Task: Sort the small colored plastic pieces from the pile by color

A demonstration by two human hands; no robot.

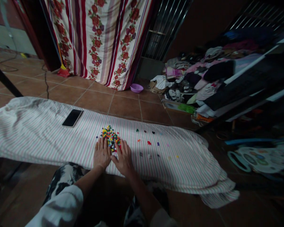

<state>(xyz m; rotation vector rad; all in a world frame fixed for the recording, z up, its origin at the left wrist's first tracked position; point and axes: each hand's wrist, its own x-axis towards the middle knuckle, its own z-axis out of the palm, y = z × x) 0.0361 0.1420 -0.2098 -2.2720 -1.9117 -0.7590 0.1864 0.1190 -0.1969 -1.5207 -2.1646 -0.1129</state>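
Nearest us, the left hand [102, 153] and right hand [123, 156] rest palm down, fingers extended, at the near edge of a pile of small coloured pieces [110, 134]; both grips are open, neither closed round anything we can see. The pile sits near the middle of the striped, cloth-covered tabletop [82, 142]. We judge each piece very light, stiff, not fragile, and easily scattered; the best hold would be a thumb-and-fingertip pinch at one piece's edges. To the right, small colour-matched clusters [149, 142] lie well apart in loose rows. Farther left, a phone [72, 118] lies flat, screen dark. We can read no brand, label or writing.
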